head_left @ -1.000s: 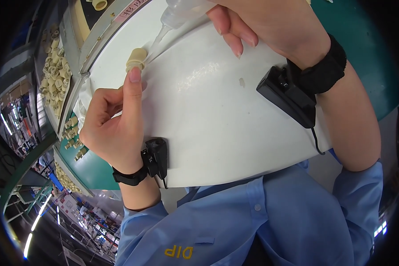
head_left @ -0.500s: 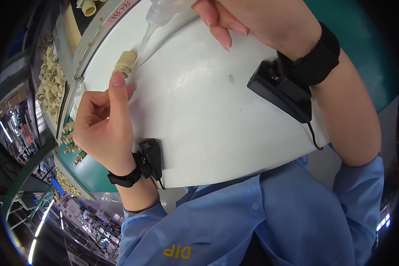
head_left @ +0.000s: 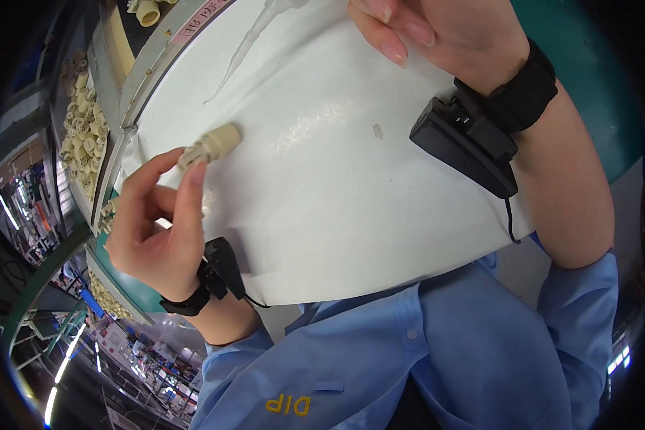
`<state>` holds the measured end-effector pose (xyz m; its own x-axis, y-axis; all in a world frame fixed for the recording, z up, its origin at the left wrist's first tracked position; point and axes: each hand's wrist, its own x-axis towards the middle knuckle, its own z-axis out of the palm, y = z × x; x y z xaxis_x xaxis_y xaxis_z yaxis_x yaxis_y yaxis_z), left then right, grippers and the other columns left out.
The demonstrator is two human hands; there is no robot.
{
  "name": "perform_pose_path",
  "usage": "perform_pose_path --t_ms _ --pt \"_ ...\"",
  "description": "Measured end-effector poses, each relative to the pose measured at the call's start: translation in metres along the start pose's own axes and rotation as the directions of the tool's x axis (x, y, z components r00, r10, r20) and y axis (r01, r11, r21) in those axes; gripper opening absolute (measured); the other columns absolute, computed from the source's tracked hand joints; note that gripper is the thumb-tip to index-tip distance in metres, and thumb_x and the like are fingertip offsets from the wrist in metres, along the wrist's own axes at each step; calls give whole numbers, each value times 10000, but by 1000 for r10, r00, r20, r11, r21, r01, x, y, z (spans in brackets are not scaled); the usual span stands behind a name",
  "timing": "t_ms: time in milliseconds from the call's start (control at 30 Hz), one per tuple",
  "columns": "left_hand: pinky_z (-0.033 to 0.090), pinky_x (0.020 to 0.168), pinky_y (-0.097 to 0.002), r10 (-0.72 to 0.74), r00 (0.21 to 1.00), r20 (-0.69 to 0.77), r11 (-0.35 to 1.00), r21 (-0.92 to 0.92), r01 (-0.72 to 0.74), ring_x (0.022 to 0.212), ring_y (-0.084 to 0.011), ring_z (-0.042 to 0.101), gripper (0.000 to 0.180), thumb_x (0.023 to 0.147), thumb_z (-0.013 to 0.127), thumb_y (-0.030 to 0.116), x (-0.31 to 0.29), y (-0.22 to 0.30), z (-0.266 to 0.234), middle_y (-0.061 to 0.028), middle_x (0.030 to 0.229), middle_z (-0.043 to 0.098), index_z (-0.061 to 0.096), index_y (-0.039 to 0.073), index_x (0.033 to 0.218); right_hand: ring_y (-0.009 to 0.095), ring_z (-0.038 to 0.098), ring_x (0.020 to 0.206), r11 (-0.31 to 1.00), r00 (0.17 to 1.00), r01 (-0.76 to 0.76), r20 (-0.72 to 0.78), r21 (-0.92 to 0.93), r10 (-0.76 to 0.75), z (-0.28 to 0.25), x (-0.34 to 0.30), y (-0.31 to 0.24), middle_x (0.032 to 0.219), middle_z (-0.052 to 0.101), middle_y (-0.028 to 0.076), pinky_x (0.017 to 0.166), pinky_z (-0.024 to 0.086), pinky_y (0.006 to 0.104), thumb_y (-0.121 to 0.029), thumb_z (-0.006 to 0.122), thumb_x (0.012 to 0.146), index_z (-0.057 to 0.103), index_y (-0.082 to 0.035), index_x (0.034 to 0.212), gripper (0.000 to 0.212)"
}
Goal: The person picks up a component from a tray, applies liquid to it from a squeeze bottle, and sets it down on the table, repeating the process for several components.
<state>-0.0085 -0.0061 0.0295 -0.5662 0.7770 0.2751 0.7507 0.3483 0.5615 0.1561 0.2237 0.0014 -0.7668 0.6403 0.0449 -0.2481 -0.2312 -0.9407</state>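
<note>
Over by the left edge of the white surface (head_left: 330,229), the L hand (head_left: 154,244) has a cream plastic part (head_left: 211,145), tilted w/ its wider end pointing up and right. Grip's a narrow pinch, thumb + index on the slimmer end. R hand (head_left: 462,43) is up toward the far edge, fingers bent, but the view cuts it off, so can't tell what it's gripping or how wide. Thin clear nozzle (head_left: 245,46) is nearer the far edge, tip apart from the part. Imo the step rn is positioning the part; next move prob calls for a steady pinch n watching that tip.
</note>
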Motion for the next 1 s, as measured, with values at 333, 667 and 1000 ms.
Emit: perform_pose_path --t_ms 333,667,1000 --pt "249 426 -167 39 990 136 980 -199 -11 425 -12 412 333 992 633 256 5 -5 4 28 531 521 693 -9 1185 100 373 312 995 994 -101 -48 -21 99 -1 1 -9 467 487 32 347 420 290 -351 635 940 668 -41 975 313" --pt "413 381 -208 -296 735 610 704 -381 599 430 -135 575 574 1073 396 439 22 15 21 -155 729 697 607 -72 1227 95 397 321 995 997 -72 -3 62 72 -1 5 -1 481 505 35 343 433 288 -334 611 964 677 -35 1063 322" --pt "499 434 -224 -313 677 666 652 -368 663 563 -208 705 518 1076 435 399 27 11 19 -193 826 729 600 -70 1223 89 394 311 993 999 -44 -15 112 46 -9 9 1 494 528 36 335 435 284 -326 600 971 673 -56 1175 346"
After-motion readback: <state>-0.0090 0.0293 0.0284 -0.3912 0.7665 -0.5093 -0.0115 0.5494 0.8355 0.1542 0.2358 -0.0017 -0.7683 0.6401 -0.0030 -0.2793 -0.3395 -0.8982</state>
